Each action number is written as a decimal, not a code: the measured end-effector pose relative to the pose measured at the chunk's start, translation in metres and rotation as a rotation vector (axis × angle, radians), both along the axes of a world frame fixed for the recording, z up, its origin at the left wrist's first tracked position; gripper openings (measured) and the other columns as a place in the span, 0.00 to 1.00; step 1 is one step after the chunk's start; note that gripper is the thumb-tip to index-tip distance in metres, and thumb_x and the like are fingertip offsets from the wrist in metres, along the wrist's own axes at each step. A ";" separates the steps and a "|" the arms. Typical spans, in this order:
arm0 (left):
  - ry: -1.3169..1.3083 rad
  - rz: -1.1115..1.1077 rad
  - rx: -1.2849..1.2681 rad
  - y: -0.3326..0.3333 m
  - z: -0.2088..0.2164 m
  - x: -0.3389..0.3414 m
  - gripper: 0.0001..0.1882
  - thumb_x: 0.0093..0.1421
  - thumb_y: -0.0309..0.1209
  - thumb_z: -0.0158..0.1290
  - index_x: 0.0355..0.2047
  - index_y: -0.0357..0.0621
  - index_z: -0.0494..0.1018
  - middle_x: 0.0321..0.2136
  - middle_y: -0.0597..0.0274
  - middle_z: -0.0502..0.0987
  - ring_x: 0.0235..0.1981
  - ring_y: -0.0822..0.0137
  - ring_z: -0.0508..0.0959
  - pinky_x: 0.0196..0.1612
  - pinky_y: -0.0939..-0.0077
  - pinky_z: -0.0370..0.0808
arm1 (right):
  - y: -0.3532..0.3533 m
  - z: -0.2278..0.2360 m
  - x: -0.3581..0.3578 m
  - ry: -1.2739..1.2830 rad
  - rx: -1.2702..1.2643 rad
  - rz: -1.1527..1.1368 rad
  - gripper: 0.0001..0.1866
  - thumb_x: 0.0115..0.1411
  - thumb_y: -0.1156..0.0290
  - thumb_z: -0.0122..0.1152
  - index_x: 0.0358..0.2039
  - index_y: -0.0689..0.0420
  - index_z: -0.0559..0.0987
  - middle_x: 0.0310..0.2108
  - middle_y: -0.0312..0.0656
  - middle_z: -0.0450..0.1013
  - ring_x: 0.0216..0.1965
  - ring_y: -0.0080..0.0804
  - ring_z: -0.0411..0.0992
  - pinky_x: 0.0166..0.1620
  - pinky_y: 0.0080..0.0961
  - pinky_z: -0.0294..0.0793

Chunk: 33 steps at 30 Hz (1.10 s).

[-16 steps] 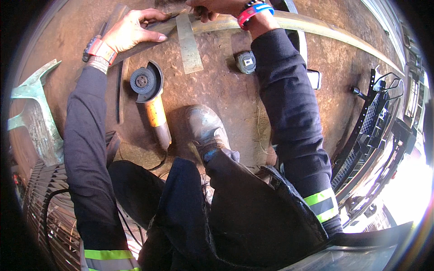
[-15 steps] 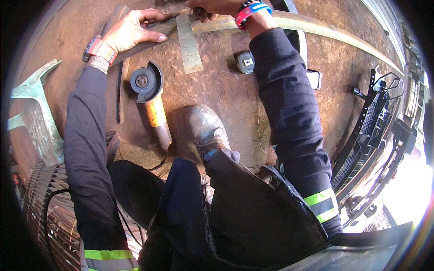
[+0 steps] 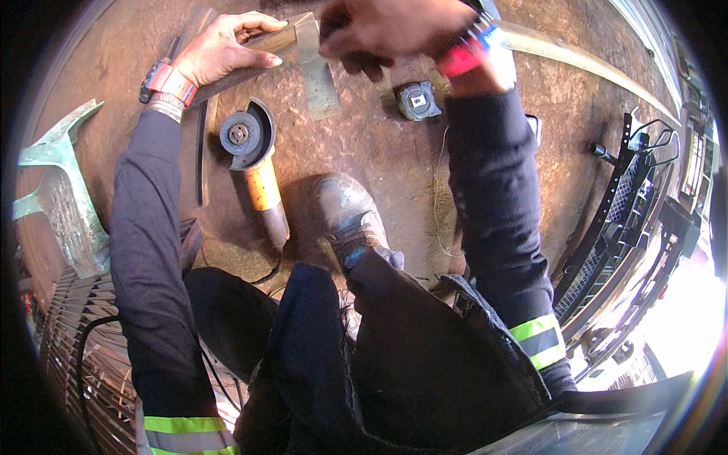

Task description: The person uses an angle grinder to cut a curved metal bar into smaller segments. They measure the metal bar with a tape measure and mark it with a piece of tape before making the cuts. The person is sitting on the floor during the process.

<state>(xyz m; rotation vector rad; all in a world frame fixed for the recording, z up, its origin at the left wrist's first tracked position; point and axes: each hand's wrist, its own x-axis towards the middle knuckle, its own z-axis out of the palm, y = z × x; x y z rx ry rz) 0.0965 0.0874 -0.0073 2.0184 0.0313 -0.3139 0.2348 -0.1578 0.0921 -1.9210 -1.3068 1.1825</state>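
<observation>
At the upper left, my left hand [image 3: 220, 53] grips a long metal bar [image 3: 284, 47], thumb on the near side and fingers over the far side. A flat pale metal strip [image 3: 318, 87] lies across the bar, its near end pointing toward me. My right hand [image 3: 398, 30] is blurred, with its fingers curled, just right of the strip's far end. Whatever those fingers hold is hidden. The bar passes behind this hand and curves off to the right in the fisheye view.
An angle grinder [image 3: 262, 182] with a yellow body lies on the brown floor near my boot [image 3: 353, 216]. A tape measure [image 3: 417, 101] sits below my right hand. A worn green metal piece [image 3: 68, 189] stands left; black metal frames [image 3: 614, 212] stand right.
My right hand has risen closer to the camera and shifted right, uncovering more of the tape measure. The left hand stays on the bar. The strip has barely moved.
</observation>
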 end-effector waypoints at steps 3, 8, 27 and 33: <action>0.018 0.057 -0.064 -0.006 0.007 0.003 0.20 0.60 0.28 0.64 0.52 0.39 0.76 0.48 0.63 0.79 0.52 0.72 0.75 0.59 0.74 0.71 | -0.042 0.003 -0.020 0.005 -0.112 -0.026 0.14 0.68 0.64 0.61 0.39 0.65 0.81 0.21 0.41 0.77 0.19 0.23 0.75 0.24 0.23 0.76; -0.162 0.353 -0.016 0.001 -0.009 -0.003 0.10 0.64 0.24 0.60 0.44 0.39 0.75 0.43 0.68 0.76 0.48 0.75 0.74 0.57 0.77 0.70 | -0.128 -0.066 -0.069 -0.014 -0.029 -0.223 0.17 0.67 0.59 0.61 0.47 0.59 0.82 0.31 0.47 0.80 0.34 0.38 0.81 0.39 0.32 0.80; 0.713 1.110 0.609 -0.213 -0.071 -0.242 0.50 0.41 0.39 0.73 0.62 0.39 0.61 0.58 0.44 0.65 0.63 0.41 0.63 0.59 0.38 0.66 | -0.215 -0.153 -0.186 0.098 0.288 -0.989 0.20 0.63 0.74 0.64 0.55 0.63 0.75 0.43 0.46 0.75 0.43 0.38 0.74 0.44 0.34 0.76; 0.696 0.966 0.482 -0.205 -0.087 -0.237 0.52 0.39 0.45 0.75 0.60 0.36 0.62 0.57 0.41 0.68 0.59 0.40 0.67 0.59 0.39 0.67 | -0.207 -0.121 -0.185 -0.032 0.057 -0.865 0.18 0.64 0.77 0.60 0.55 0.65 0.73 0.51 0.51 0.73 0.50 0.42 0.73 0.56 0.38 0.72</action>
